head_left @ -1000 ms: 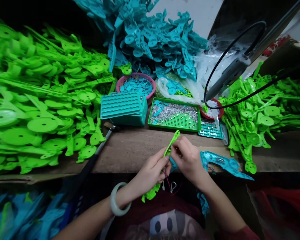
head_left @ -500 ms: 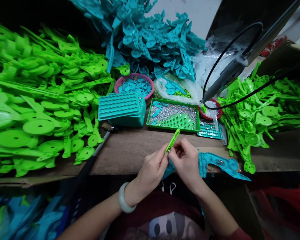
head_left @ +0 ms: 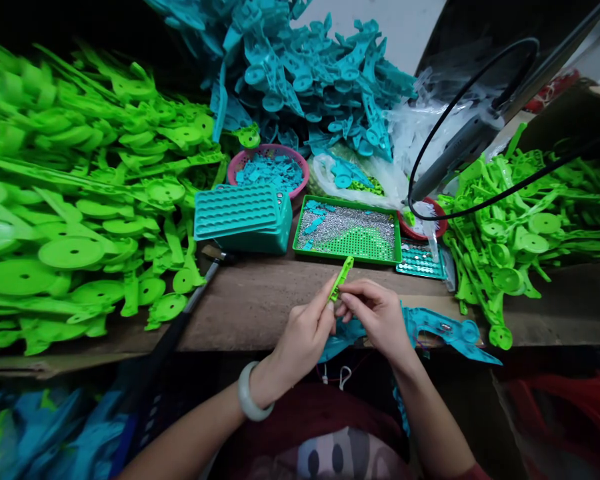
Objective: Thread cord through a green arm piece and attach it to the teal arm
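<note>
A small, narrow green plastic part (head_left: 342, 277) is tilted upward between the fingers of my left hand (head_left: 303, 337), which wears a pale bangle on the wrist. My right hand (head_left: 380, 320) is closed in a pinch at the lower right side of that part; whatever its fingertips hold is too small to make out. Beneath and beside my hands a long blue plastic piece (head_left: 437, 325) lies at the table's front edge, partly hidden by my right hand. Just beyond the hands sits a green tray (head_left: 350, 257) with small silvery pieces and a few blue ones.
Green parts (head_left: 75, 253) are heaped at left, more (head_left: 540, 227) at right, and blue parts (head_left: 305, 73) at the back. Stacked teal trays (head_left: 240, 212), a pink basket (head_left: 304, 170) and a brush (head_left: 205, 273) stand nearby. A grey cabled tool (head_left: 445, 153) hangs at right.
My right hand has shifted slightly right, and its fingers have drawn back to the green part's side. The green part has moved a little left and stands more upright.
</note>
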`<state>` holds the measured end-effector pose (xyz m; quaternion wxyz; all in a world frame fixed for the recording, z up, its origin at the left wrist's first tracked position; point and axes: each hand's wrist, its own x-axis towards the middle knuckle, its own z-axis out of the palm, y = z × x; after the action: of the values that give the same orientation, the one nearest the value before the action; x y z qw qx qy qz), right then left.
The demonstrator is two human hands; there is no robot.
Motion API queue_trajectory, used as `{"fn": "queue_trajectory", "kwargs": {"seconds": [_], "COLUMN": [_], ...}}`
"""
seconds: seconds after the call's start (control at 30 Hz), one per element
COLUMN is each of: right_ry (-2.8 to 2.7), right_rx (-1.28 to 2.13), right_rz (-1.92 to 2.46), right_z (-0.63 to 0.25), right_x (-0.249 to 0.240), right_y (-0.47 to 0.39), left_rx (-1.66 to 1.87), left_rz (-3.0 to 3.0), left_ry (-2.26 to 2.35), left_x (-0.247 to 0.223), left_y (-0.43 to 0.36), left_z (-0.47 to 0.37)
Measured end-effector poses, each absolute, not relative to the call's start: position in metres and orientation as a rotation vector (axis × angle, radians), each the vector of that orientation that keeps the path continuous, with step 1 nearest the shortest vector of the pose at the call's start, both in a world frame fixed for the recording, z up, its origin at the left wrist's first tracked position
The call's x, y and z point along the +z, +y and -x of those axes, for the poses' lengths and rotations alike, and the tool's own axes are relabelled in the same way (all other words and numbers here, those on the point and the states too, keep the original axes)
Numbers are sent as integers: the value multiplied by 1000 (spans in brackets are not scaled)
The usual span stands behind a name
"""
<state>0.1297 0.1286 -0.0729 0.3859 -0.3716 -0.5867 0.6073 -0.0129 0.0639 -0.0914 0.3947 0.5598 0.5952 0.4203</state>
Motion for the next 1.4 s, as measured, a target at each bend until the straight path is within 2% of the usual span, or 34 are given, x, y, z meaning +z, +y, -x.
{"fn": "queue_trajectory", "kwargs": {"seconds": [0.2,0.37,0.67,1.4], "right_ry": [-1418,-1346,-1313,-1400], "right_rx": [1552,1687,1815,1518], "right_rz": [959,968,979,1176], "right_z": [-130,-135,-124,-98], "right_x": [-77,-75,-79,-87], "right_y": [135,139,156,160], "left_rx": [1068,1065,1112,1152], "left_rz": [-1389,-1297,-716,-684], "left_ry": [1443,1261,1072,1151], "left_x": [-90,-90,-82,-94], "left_y": [69,70,99,117], "left_z": [11,14,11,21]}}
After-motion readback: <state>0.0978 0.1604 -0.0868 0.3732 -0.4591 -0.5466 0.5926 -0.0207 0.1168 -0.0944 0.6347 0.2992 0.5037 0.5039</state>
